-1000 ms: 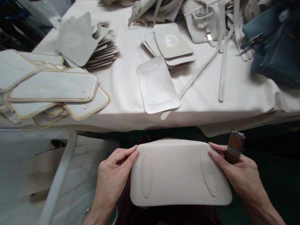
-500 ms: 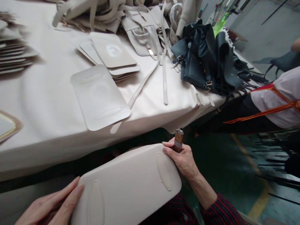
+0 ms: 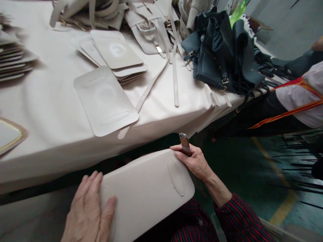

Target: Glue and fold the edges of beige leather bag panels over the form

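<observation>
A beige leather panel with rounded corners and an oval stitched outline toward each end is held slanting in front of me, below the table edge. My left hand grips its left end, thumb on the face and fingers along the edge, covering most of the left oval. At the far right corner my right hand pinches the panel. The same hand also keeps hold of a short brown stick-like tool with a worn pale tip, pointing up. Its lower end is hidden in the fingers.
On the cloth-covered table lie a loose beige panel, a small stack of panels and a taller stack. Thin straps, beige bags and dark bags sit farther back. A person stands at right.
My left hand has come up and over the panel's left end, from fingertips at the edge to a broad grip. My right hand and the tool have shifted slightly left.
</observation>
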A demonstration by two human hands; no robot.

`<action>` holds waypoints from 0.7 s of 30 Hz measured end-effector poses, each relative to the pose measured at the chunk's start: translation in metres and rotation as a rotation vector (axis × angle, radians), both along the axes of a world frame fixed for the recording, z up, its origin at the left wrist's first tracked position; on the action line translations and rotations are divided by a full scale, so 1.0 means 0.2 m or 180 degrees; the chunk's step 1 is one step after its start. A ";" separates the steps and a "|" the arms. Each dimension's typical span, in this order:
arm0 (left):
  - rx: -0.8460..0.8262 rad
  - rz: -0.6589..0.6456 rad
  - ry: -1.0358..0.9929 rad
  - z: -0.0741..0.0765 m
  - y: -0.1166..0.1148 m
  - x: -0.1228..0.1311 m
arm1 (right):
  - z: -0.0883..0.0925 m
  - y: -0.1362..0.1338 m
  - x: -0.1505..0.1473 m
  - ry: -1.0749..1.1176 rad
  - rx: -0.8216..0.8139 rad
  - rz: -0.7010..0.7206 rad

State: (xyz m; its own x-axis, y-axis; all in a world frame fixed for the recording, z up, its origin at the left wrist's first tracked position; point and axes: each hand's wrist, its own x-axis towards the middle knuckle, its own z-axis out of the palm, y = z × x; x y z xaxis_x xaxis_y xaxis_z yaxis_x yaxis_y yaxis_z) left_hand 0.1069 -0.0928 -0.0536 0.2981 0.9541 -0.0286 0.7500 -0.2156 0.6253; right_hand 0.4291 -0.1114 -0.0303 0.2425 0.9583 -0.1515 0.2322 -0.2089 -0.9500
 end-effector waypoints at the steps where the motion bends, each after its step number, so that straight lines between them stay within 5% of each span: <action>1: 0.0115 -0.0111 0.0201 0.00 0.00 0.01 | -0.01 0.00 0.00 0.0113 0.0000 -0.0035; 11: 0.0242 -0.0320 0.0675 0.11 0.04 0.09 | -0.15 -0.03 0.04 0.0808 0.0150 0.0081; 13: 0.0218 -0.0357 0.0667 0.09 0.05 0.08 | -0.14 -0.05 0.06 0.0465 0.0273 0.0083; 16: 0.0333 -0.0380 0.0638 0.07 0.04 0.08 | -0.03 -0.10 0.02 -0.0982 0.0722 -0.0087; 18: 0.0452 -0.0349 0.0630 0.08 0.03 0.09 | 0.07 -0.12 -0.07 -0.1842 0.0908 0.0307; 21: 0.0482 -0.0243 0.0598 0.09 0.01 0.10 | 0.18 -0.13 -0.25 -0.2599 0.0836 0.1788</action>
